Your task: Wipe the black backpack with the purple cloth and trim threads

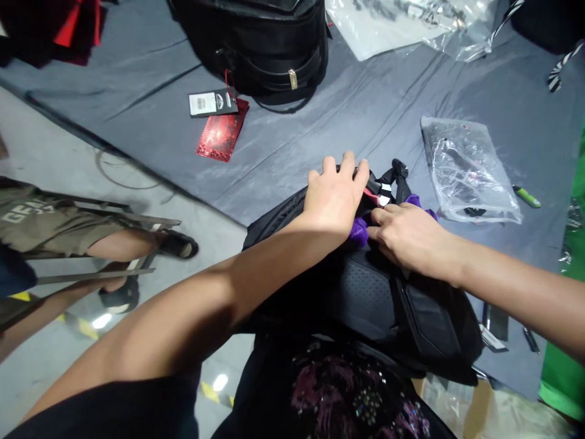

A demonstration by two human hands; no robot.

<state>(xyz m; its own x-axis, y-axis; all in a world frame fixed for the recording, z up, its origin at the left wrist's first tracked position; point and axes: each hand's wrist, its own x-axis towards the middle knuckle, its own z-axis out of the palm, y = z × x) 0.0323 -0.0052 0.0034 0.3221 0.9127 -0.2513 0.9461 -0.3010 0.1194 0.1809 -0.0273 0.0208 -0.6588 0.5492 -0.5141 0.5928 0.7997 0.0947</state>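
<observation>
A black backpack (365, 292) lies at the table's near edge, against my body, with a dotted padded panel facing up. Across its far edge my left hand (333, 198) is closed, the fingers bent over the rim and slightly apart. Purple cloth (359, 232) bulges out beside that wrist and again past my right hand. My right hand (411, 238) has its fingers curled into the cloth at the bag's upper part; its fingertips are partly hidden. Just beyond the hands are a black strap with a buckle (400, 169) and a small red and white piece (384, 195).
Another black backpack (274, 49) stands at the back, with a black tag (212, 103) and a red packet (223, 131) beside it. Plastic-wrapped items (470, 167), a green marker (527, 197) and clear bags (411, 24) lie on the grey-covered table (150, 122). A seated person's legs (119, 244) are at left.
</observation>
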